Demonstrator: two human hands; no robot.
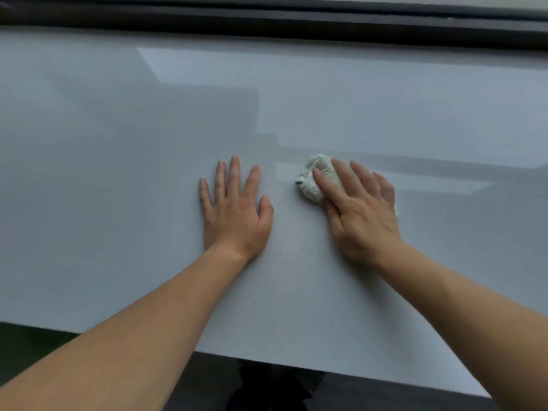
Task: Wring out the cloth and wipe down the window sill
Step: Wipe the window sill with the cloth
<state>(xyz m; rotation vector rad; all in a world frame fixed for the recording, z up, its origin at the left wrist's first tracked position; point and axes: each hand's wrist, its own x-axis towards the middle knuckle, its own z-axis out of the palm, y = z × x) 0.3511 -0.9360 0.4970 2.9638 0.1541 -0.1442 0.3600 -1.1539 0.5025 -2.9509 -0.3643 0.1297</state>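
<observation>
A small crumpled white cloth [314,176] lies on the wide, pale grey window sill [118,173]. My right hand [361,212] lies flat on top of the cloth with straight fingers pressing it down; most of the cloth is hidden under the palm, and a bunched part sticks out past the fingertips to the left. My left hand [235,209] rests flat on the bare sill just left of the cloth, fingers spread, holding nothing.
The dark window frame [267,28] runs along the far edge of the sill. The sill's near edge [267,360] crosses the bottom of the view, with dark floor below it. Glossy reflections show on the sill surface.
</observation>
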